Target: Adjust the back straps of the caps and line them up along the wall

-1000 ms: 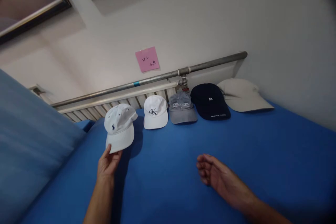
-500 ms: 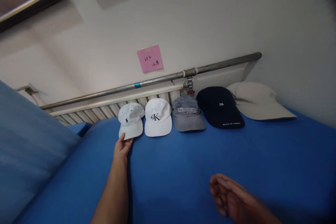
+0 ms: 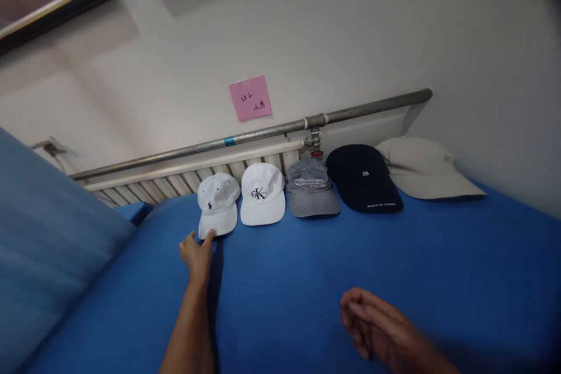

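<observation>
At the left end of a row of caps lies a white cap with a small dark horse-rider logo (image 3: 218, 197), its brim towards me. My left hand (image 3: 197, 250) is at the front of that brim, thumb and fingers spread around its near left corner. The thumb tip appears to touch the brim edge. Beside it sit a white cap with CK lettering (image 3: 263, 194), a grey cap (image 3: 312, 190), a navy cap (image 3: 363, 178) and a beige cap (image 3: 425, 169). Nearer to me, my right hand (image 3: 374, 324) hovers with loosely curled fingers, nothing visible in it.
The caps lie on a blue-covered surface (image 3: 280, 280). Behind it are a white radiator (image 3: 175, 182) and a metal pipe (image 3: 363, 110) along the wall. A pink note (image 3: 249, 98) hangs above. Blue fabric (image 3: 52, 257) hangs at left; a picture frame (image 3: 56, 6) is higher up.
My left hand has let go of the left white cap's brim, and its fingers have spread out to the left. My right hand has shifted slightly left. The view has turned a little.
</observation>
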Demonstrator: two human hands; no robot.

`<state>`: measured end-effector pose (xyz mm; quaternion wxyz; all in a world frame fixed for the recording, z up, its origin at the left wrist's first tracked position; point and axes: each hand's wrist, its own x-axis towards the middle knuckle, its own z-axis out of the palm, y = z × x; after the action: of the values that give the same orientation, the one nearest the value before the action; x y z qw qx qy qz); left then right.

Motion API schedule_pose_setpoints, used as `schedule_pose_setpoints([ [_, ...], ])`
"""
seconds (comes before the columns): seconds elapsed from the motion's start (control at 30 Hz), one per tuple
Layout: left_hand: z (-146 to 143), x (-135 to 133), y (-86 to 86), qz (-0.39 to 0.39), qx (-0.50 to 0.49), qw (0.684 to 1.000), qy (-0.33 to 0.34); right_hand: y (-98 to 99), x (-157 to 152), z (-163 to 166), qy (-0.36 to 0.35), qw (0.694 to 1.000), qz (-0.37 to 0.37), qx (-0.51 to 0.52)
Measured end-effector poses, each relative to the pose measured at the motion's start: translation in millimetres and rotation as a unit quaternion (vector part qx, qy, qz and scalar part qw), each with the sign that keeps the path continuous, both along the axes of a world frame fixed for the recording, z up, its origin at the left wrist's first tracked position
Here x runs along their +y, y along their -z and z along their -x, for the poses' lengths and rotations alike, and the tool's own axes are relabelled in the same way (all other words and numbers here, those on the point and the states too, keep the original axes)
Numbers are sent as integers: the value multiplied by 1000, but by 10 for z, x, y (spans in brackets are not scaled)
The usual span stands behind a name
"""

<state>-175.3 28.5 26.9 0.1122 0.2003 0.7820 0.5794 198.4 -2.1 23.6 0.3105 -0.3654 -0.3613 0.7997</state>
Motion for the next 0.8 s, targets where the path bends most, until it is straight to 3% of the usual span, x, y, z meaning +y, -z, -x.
schedule_pose_setpoints([
  [0.13, -42, 43, 63, 64, 109, 991, 43, 19, -4, 29, -7, 1000, -5, -14],
  [0.3, -9, 122, 164, 96, 175, 977, 75, 69, 10, 54, -14, 999, -16, -32],
  [0.6, 60, 207, 233, 128, 220, 965, 55, 1, -4, 90, -19, 998, -34, -48],
  [0.8, -27, 92, 120, 115, 215, 969, 40, 50, 11, 128, -22, 999, -43, -15],
])
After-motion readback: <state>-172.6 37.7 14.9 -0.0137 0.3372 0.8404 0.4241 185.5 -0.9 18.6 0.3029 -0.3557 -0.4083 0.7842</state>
